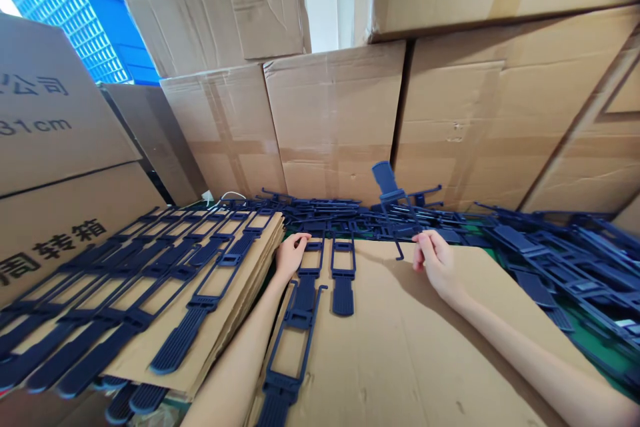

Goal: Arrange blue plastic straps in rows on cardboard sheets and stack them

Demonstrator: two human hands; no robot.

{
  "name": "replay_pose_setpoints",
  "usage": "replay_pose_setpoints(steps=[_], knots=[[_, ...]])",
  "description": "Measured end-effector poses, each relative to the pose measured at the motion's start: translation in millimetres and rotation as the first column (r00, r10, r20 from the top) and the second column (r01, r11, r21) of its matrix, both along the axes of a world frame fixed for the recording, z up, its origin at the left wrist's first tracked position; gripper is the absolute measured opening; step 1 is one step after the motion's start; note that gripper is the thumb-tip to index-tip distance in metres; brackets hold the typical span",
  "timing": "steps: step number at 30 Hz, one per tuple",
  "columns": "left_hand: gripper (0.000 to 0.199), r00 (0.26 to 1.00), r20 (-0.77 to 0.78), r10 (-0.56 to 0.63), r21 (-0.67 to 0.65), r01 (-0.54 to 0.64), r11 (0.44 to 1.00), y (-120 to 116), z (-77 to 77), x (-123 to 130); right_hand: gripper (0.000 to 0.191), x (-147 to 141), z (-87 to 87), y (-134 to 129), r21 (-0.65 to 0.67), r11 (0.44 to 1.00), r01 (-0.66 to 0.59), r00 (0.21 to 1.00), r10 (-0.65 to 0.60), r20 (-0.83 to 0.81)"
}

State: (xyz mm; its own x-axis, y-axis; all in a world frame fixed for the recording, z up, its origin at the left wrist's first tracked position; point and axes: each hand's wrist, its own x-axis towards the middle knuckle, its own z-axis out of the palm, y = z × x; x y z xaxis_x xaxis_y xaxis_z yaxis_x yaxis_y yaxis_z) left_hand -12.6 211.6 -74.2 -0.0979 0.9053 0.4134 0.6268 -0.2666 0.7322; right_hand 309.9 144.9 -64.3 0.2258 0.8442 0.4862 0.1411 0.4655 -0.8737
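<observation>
My right hand (434,260) is closed, pinching one thin leg of a dark blue plastic bracket (385,179) with a flat paddle end. That bracket is raised, paddle upward, over the far edge of a cardboard sheet (400,347). My left hand (291,255) has its fingers bent together at the far end of another bracket (307,280), which lies on the sheet. Beside it lies a similar bracket (343,290), its ribbed paddle towards me. A nearer bracket (290,347) overlaps the one at my left hand.
To the left, rows of brackets (185,340) lie on stacked cardboard (240,320). Loose brackets are heaped behind the sheet (330,210) and at the right (560,267) on a green surface (590,340). Cardboard boxes (335,120) wall off the back; a blue crate (85,13) stands upper left.
</observation>
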Motion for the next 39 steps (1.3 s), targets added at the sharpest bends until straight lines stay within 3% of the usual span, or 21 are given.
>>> replay_pose_setpoints(steps=[6,13,31,39], knots=[[0.024,1.000,-0.009,-0.009,-0.011,0.009,1.000,0,-0.6,-1,0.033,-3,2.8,-4,0.057,0.998,-0.041,0.998,0.044,-0.052],[0.025,0.999,0.008,-0.031,-0.012,0.031,0.999,3,-1.3,-1,0.043,-4,5.6,1,0.024,0.999,-0.022,0.996,0.024,-0.085],[0.024,0.999,0.015,-0.035,0.011,0.035,0.999,4,-3.0,-1,0.045,0,4.2,8,0.033,0.999,-0.019,0.996,0.022,-0.085],[0.024,1.000,-0.003,-0.011,-0.003,0.011,1.000,0,-1.3,2,0.029,5,-6.2,14,0.055,0.999,0.002,0.999,-0.004,0.041]])
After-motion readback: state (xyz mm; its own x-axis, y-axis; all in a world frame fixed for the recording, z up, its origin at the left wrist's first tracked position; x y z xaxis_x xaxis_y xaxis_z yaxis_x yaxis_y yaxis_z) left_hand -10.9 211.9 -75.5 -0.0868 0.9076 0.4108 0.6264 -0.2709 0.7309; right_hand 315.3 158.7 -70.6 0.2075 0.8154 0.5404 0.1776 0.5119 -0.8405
